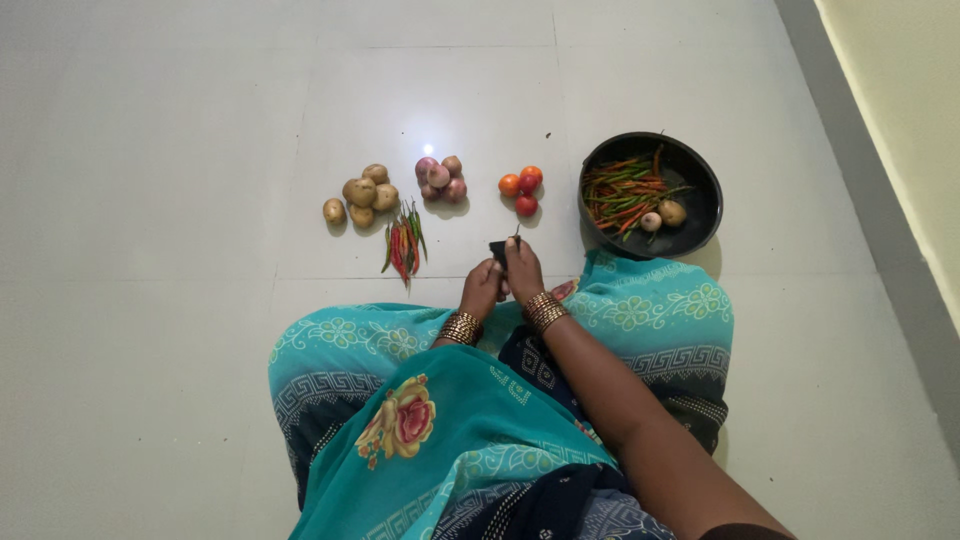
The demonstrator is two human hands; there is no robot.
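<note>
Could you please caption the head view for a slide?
Both hands work a chilli at a small dark cutter, with potatoes, onions, tomatoes and a pan around.

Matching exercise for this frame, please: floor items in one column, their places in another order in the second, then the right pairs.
Things:
1. potatoes
2. tomatoes
3. onions
4. black bowl

Places:
A. far right, holding chillies
B. leftmost pile
C. middle pile, under the light glare
D. just left of the bowl

Pairs: 1-B, 2-D, 3-C, 4-A
</note>
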